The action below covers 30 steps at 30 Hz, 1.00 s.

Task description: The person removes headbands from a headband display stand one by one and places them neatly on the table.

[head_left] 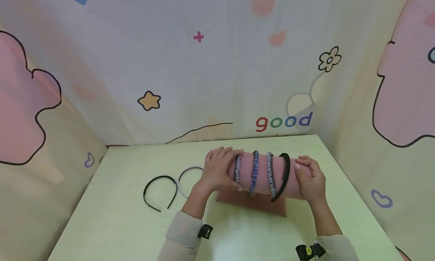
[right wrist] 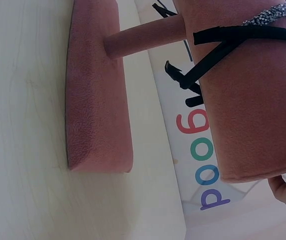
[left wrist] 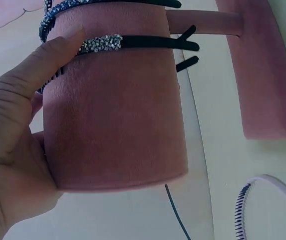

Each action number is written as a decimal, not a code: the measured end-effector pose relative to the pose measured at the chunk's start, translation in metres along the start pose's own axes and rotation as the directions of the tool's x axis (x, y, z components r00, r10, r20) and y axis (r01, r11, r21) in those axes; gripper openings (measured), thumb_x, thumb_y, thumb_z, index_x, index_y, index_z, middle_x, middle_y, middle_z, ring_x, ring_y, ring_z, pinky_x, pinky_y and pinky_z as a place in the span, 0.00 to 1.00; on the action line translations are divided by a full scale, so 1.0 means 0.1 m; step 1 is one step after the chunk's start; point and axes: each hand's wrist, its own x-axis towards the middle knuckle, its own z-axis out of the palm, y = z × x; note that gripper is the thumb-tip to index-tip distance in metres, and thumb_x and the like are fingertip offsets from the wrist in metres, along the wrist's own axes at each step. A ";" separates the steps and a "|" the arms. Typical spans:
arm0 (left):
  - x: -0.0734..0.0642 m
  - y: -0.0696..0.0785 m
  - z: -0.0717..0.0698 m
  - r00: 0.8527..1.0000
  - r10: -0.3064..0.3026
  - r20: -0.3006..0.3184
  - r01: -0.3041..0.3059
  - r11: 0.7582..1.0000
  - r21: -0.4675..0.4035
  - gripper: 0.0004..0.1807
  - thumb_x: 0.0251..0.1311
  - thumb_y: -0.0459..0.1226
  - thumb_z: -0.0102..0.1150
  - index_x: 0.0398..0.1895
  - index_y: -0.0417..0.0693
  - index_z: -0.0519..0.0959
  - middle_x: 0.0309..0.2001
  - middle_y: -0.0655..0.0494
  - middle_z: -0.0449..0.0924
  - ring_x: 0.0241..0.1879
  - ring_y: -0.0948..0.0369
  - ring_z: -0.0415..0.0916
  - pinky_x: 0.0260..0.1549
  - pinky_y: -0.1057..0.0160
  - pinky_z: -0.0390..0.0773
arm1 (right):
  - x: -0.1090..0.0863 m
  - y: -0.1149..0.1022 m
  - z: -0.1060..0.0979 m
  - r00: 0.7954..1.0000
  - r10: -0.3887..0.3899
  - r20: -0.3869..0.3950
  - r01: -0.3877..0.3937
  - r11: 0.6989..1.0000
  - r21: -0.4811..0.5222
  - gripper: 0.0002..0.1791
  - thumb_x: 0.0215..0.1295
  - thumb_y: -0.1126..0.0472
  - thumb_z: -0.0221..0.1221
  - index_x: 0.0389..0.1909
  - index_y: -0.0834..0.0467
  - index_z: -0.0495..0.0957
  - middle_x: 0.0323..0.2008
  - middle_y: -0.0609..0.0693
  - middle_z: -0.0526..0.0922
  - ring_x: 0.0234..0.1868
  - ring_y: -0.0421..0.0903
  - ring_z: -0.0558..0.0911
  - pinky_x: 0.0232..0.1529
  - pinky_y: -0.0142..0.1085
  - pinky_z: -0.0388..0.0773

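A pink padded headband stand (head_left: 263, 174) has its roll lying crosswise on a short post above a flat pink base (head_left: 251, 206). My left hand (head_left: 217, 168) grips the roll's left end, thumb in front beside a silver glittery headband (head_left: 238, 168). At the right end my right hand (head_left: 313, 181) holds the roll, thumb in front. Between the hands, a blue glittery headband (head_left: 255, 168), another silver one (head_left: 270, 172) and a black one (head_left: 287, 174) sit around the roll. The lower tips of the black headband (right wrist: 212, 55) cross another band's arm in the right wrist view.
Left of the stand, a black toothed headband (head_left: 161, 176) lies on the pale table (head_left: 119, 223). Next to it is a white headband with dark teeth (left wrist: 277, 184), partly hidden by my left arm in the head view. A printed cloth (head_left: 217, 79) hangs behind and at both sides.
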 end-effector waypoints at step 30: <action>0.09 -0.13 -0.10 0.993 -0.006 0.118 0.016 0.997 -0.081 0.48 0.34 0.53 0.73 0.65 0.72 0.62 0.62 0.61 0.62 0.62 0.57 0.50 0.49 0.47 0.58 | -0.10 -0.31 0.01 0.998 -0.060 -0.010 0.060 0.998 0.016 0.11 0.64 0.67 0.52 0.42 0.73 0.73 0.50 0.63 0.73 0.49 0.34 0.70 0.47 0.27 0.63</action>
